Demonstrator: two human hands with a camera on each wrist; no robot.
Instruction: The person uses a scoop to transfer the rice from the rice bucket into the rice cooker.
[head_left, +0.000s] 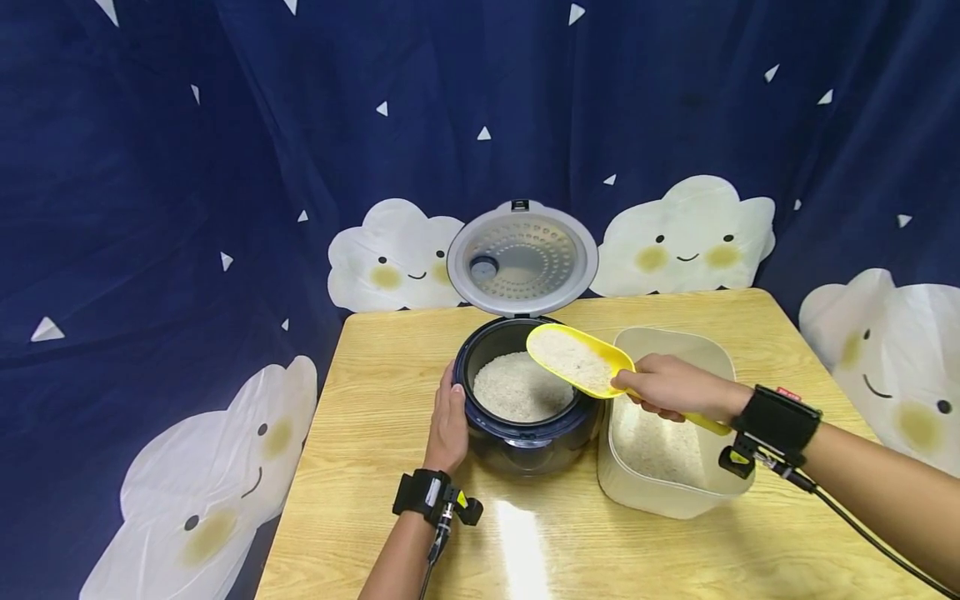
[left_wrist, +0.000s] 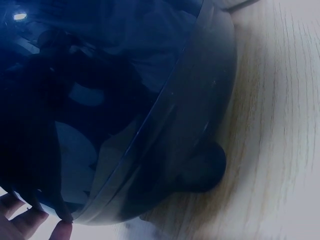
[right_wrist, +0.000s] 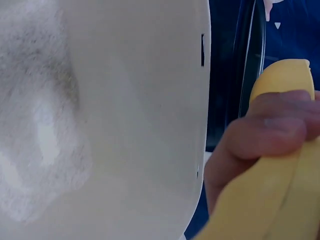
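Note:
My right hand (head_left: 671, 385) grips the handle of a yellow scoop (head_left: 611, 354) heaped with rice. The scoop's front end hangs over the right side of the rice cooker (head_left: 525, 454). White rice (head_left: 517, 387) lies inside the cooker, whose lid (head_left: 522, 260) stands raised at the back. My left hand (head_left: 448, 425) rests against the cooker's left side; its fingertips (left_wrist: 62, 231) touch the dark glossy wall in the left wrist view. Right of the cooker stands a cream bin (head_left: 637, 483) with rice at its bottom, partly hidden by my right hand. Curled fingers (right_wrist: 267, 135) wrap the yellow handle in the right wrist view.
Everything stands on a light wooden table (head_left: 375, 383). Behind it hangs a dark blue curtain (head_left: 420, 67) with white triangles and smiling clouds. Each wrist wears a black strap with a camera, and a cable (head_left: 862, 529) trails from the right one.

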